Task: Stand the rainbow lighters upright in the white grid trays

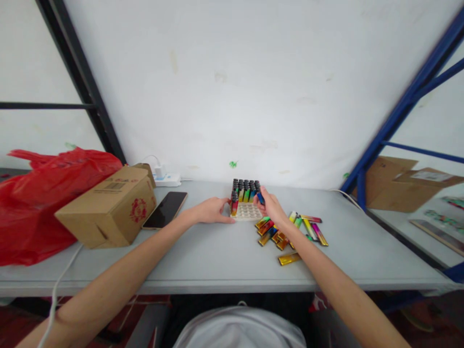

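Note:
A white tray (pixel 246 211) with rows of round holes sits on the table near the wall. Several colourful lighters (pixel 246 193) with black tops stand upright in its back rows and along its left side. My left hand (pixel 212 210) holds the tray's left front corner, its thumb at the front and its fingers by the left side. Between the fingers of my right hand (pixel 270 205), over the tray's right side, is a blue lighter (pixel 260 197), tilted. A loose pile of lighters (pixel 279 234) in several colours lies right of the tray, partly hidden by my right forearm.
Left on the grey table (pixel 217 256) lie a dark phone (pixel 166 210), a cardboard box (pixel 108 205) and a red plastic bag (pixel 54 193). A white power strip (pixel 167 180) stands by the wall. Blue metal framing (pixel 398 111) and an opened carton (pixel 398 186) are at the right.

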Demonstrator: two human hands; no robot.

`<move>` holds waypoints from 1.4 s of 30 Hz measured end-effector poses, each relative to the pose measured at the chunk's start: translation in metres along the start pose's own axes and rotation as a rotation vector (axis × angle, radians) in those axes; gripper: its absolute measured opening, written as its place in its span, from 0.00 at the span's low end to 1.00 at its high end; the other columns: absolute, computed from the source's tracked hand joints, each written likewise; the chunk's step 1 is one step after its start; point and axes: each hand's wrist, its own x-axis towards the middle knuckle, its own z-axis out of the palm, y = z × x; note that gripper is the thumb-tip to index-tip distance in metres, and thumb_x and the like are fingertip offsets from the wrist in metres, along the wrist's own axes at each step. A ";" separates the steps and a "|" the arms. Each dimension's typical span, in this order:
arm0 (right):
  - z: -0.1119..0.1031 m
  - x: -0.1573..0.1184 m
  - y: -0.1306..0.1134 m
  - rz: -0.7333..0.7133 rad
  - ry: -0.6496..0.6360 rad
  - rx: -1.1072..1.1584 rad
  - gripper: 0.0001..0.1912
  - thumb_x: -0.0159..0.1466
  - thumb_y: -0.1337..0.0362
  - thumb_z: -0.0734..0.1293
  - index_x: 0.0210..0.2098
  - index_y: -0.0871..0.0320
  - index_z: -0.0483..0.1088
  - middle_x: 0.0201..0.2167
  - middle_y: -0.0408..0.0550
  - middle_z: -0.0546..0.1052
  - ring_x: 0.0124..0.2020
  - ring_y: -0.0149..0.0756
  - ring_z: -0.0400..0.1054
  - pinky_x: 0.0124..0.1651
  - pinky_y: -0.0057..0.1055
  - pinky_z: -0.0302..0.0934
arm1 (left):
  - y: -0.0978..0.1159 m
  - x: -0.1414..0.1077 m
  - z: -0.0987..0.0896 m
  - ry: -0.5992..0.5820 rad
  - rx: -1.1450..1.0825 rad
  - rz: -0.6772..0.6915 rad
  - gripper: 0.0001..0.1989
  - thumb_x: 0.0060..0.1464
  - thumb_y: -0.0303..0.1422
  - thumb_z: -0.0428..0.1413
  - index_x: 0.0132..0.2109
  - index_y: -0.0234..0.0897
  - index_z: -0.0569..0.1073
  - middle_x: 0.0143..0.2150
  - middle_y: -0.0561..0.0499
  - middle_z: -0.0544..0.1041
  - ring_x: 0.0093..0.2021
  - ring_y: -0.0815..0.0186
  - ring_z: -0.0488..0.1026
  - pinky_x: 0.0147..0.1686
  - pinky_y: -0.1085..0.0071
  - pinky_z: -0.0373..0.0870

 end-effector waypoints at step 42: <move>-0.033 -0.007 -0.019 -0.259 0.148 -1.319 0.21 0.77 0.55 0.54 0.42 0.56 0.75 0.34 0.53 0.82 0.36 0.41 0.75 0.40 0.31 0.56 | -0.004 0.000 0.001 -0.006 -0.022 0.004 0.41 0.50 0.62 0.58 0.58 0.33 0.70 0.35 0.49 0.78 0.32 0.59 0.75 0.29 0.69 0.62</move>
